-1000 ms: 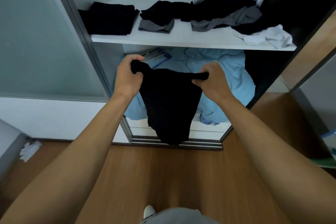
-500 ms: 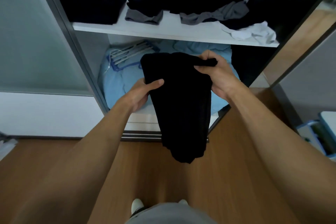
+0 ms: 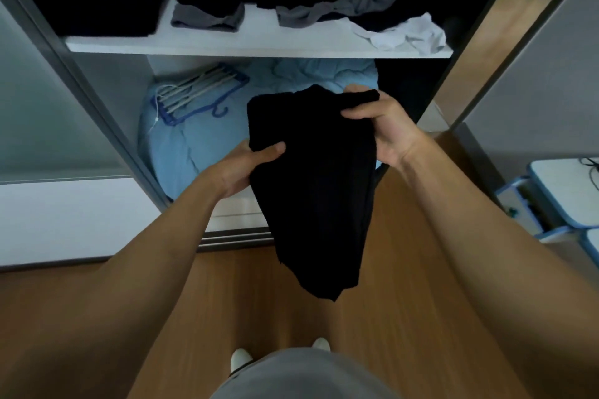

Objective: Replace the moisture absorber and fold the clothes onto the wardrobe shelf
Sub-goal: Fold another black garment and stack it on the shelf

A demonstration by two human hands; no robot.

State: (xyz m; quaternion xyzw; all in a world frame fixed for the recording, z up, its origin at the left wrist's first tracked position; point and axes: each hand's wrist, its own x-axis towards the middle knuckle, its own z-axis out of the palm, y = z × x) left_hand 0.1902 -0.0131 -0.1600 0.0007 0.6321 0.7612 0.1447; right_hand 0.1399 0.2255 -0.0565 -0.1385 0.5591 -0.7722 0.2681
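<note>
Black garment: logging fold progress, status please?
Left hand grips black garment mid-side; right hand pinches its top. Hanging, not yet on shelf. Nothing blocking.

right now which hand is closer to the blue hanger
Left. The left hand grips the black garment just below and right of the blue hanger; the right hand holds its top corner, farther right.

Plain black garment (image 3: 317, 178) at centre; light blue bedding (image 3: 201, 146) behind it; white shelf (image 3: 259, 45) above; grey, black, perhaps white clothes (image 3: 337, 6) on top.
</note>
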